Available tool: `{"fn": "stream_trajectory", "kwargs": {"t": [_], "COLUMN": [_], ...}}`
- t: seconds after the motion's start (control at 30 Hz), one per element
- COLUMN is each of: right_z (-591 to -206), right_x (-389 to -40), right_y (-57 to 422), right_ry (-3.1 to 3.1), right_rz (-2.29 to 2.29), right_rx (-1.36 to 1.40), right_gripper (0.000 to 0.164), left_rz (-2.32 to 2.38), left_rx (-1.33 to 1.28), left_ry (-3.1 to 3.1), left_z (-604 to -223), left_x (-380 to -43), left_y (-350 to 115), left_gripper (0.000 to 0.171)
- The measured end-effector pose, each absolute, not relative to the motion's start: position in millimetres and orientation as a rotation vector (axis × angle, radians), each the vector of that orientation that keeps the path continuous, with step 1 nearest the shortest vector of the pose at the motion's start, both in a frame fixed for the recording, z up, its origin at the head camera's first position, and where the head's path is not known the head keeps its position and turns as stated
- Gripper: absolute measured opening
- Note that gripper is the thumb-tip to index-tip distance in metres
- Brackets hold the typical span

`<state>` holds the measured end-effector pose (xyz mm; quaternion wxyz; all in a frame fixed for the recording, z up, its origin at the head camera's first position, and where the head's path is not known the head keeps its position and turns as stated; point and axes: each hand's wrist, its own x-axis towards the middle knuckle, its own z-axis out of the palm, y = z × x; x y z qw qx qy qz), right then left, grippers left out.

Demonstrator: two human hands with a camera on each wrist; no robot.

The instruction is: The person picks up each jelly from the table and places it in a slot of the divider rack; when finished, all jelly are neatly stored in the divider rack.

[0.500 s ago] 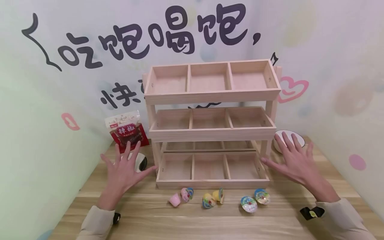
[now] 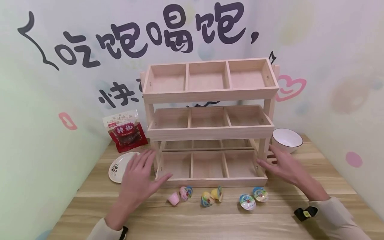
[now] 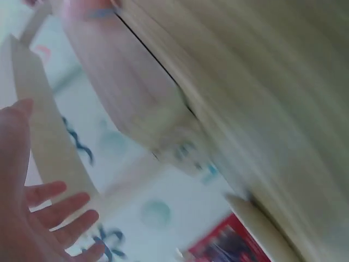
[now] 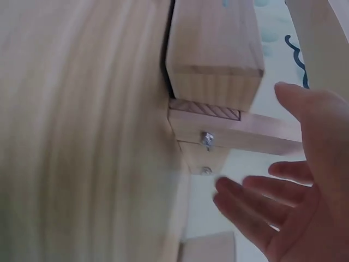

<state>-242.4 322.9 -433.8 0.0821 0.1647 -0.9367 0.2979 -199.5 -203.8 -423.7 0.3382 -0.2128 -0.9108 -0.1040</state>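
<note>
A pale wooden three-tier rack (image 2: 210, 96), each tier split into compartments, stands mid-table. My left hand (image 2: 138, 181) hovers by its lower left front corner, fingers spread and holding nothing. At the opposite end, my right hand (image 2: 286, 166) reaches beside the right post, fingers loosely bent; whether they touch the wood I cannot tell. The right wrist view shows the palm facing the rack's bolted side, empty. In front of the rack lie small jelly cups in pairs: pink jelly cups (image 2: 186, 193), yellow jelly cups (image 2: 207, 199) and pale jelly cups (image 2: 247, 202).
Behind my left hand are a white plate (image 2: 116, 166), partly hidden, and a red food bag (image 2: 127, 133) against the wall. A white bowl (image 2: 287, 138) sits behind my right hand. Walls border the wooden table (image 2: 192, 226) at the back and sides.
My left hand has moved rightward and lower toward the rack's corner, uncovering the plate. The right hand has dropped from in front of the bowl, its fingers drawing in beside the post.
</note>
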Motion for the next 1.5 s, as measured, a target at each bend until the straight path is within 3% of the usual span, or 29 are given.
{"fn": "stream_trajectory", "kwargs": {"t": [0.13,0.5,0.7,0.87,0.97,1.1,1.5], "right_z": [-443.7,-451.6,-448.6,-447.2,-447.8,-449.1,-451.4], "right_x": [-243.6,-248.6,-247.6,-246.4,-245.5,-244.6,-244.6], "right_y": [320.8,316.5,318.1,321.8,323.5,323.7,323.8], "right_ry": [-2.821,-2.855,-2.846,-2.836,-2.839,-2.847,-2.852], "right_rz": [0.973,1.017,1.011,1.005,1.002,1.012,1.013], "right_rx": [0.523,0.426,0.412,0.412,0.4,0.373,0.359], "right_gripper": [0.062,0.033,0.03,0.026,0.025,0.026,0.028], "left_rz": [-0.356,-0.589,-0.602,-0.634,-0.609,-0.522,-0.464], "left_rx": [-0.706,-1.072,-1.344,-1.445,-1.476,-1.52,-1.571], "left_ry": [-2.363,-2.556,-2.578,-2.658,-2.707,-2.711,-2.643], "left_z": [-423.6,-417.9,-417.6,-422.2,-422.5,-421.6,-428.4], "left_x": [-194.2,-171.6,-166.8,-169.2,-171.4,-172.6,-176.2], "left_y": [-171.0,-71.6,-25.0,1.0,12.5,23.9,30.3], "left_gripper": [0.085,0.055,0.052,0.059,0.051,0.036,0.03]}}
